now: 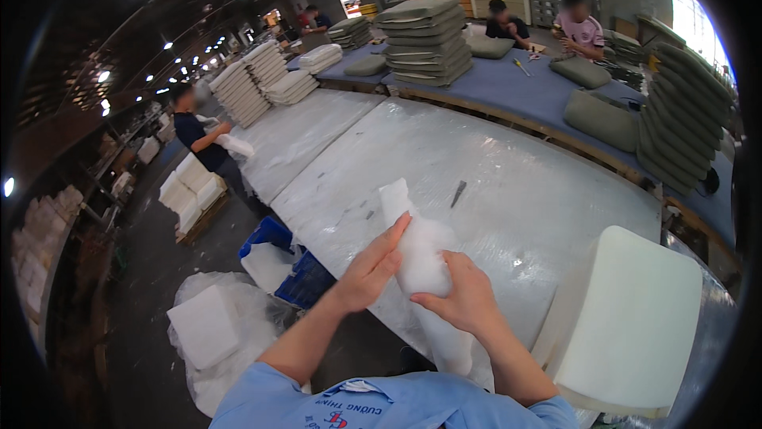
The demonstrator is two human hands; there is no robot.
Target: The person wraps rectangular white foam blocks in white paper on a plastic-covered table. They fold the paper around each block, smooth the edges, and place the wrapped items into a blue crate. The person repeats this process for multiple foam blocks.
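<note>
A strip of fluffy white wadding is bunched between my hands over the near edge of the plastic-covered table. My left hand presses on its left side, fingers stretched along it. On the right, my right hand grips the thick bulge with thumb and fingers. One narrow end points away from me above the tabletop; the other hangs toward my body. Close to my right forearm are cream foam cushion blocks. A small dark tapered piece lies beyond the wadding.
Left of the table, a blue crate holds white material, beside a plastic-wrapped white block. A person handles white material at the far left. Green cushion stacks stand on the blue-topped table, with other people behind.
</note>
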